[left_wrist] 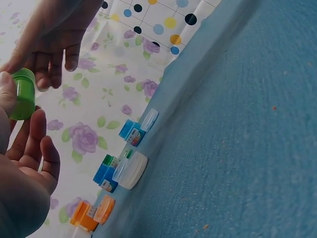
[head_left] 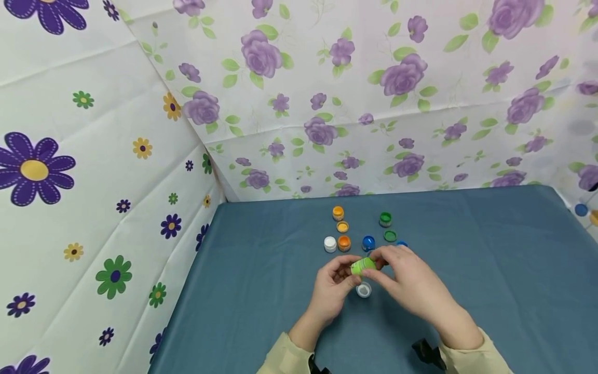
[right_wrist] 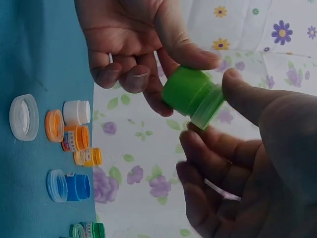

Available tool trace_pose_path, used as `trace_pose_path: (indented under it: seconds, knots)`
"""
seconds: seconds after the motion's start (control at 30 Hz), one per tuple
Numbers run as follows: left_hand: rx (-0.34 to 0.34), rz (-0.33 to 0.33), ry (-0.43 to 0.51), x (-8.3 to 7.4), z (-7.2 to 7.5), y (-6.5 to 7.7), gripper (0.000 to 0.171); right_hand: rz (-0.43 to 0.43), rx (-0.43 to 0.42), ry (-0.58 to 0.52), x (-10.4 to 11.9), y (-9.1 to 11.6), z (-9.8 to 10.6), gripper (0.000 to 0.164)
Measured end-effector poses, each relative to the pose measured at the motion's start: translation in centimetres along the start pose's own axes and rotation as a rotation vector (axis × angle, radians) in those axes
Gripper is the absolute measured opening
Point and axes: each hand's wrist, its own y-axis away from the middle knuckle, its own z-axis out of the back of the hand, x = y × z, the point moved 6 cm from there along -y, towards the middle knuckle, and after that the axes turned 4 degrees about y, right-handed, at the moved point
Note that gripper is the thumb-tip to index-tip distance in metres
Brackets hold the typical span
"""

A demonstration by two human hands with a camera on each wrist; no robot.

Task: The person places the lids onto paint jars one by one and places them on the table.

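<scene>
A small light green paint jar is held above the table between both hands, lying tilted on its side. My left hand pinches its body between thumb and fingers. From the other side, my right hand has thumb and fingertips at the paler, see-through end of the jar, which looks like its lid. The left hand's remaining fingers are loosely bent below the jar in the left wrist view. On the table beneath the hands lies a clear round lid.
Beyond the hands stand a white jar, an orange jar, a yellow-orange jar, a blue jar and a green jar. A yellow lid and a green lid lie among them. Flowered cloth hangs behind the blue table.
</scene>
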Motion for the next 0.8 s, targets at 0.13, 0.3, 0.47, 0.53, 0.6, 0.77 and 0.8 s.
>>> trace_pose_path:
  seconds: [0.13, 0.3, 0.47, 0.53, 0.6, 0.77, 0.8]
  knots:
    - [0.027, -0.028, -0.046, -0.2, -0.2, 0.1, 0.037, -0.077, 0.014, 0.044, -0.2, 0.0, -0.4, 0.052]
    - [0.044, -0.032, -0.071, -0.4, -0.6, 0.1, 0.039, -0.202, 0.062, 0.041, -0.7, 0.0, -0.7, 0.074]
    - [0.012, 0.020, -0.024, -0.2, -0.6, -0.1, 0.045, -0.230, 0.016, 0.022, -1.6, 0.4, 0.4, 0.068]
    - [-0.007, 0.033, 0.000, -0.2, -0.4, -0.2, 0.048, -0.162, -0.026, -0.007, -1.6, 0.4, 1.0, 0.052]
    - [-0.015, 0.033, 0.017, -0.1, -0.3, -0.3, 0.050, -0.059, -0.051, -0.034, -1.5, 0.5, 1.4, 0.032]
    - [-0.002, 0.041, 0.031, 0.1, -0.1, -0.2, 0.052, 0.219, -0.086, -0.015, -0.7, 0.7, 1.8, 0.050]
    - [0.001, 0.046, 0.032, 0.1, -0.1, -0.2, 0.052, 0.264, -0.094, -0.001, -0.6, 0.7, 1.8, 0.055]
